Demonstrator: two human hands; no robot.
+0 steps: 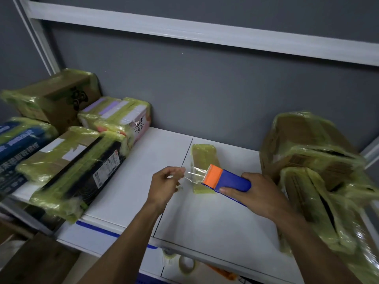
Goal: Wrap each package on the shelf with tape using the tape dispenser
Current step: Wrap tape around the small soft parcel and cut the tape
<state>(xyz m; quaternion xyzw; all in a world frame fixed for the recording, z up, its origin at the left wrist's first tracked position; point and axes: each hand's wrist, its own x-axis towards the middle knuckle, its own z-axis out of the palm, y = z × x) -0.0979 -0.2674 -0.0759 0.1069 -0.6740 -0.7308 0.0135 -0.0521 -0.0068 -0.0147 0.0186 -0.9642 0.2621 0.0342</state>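
My right hand [256, 191] grips a blue tape dispenser [231, 180] with an orange cutter head, held just above the white shelf [131, 181]. A short strip of clear tape [194, 174] runs from the cutter to my left hand [166, 182], which pinches its free end. Beneath the dispenser lies a small flat package [203, 155], covered in yellowish tape.
Several taped boxes are stacked at the left [67, 160] and more at the right [311, 152]. A grey wall stands behind the shelf. A roll of tape [186, 264] lies on the level below the shelf's front edge.
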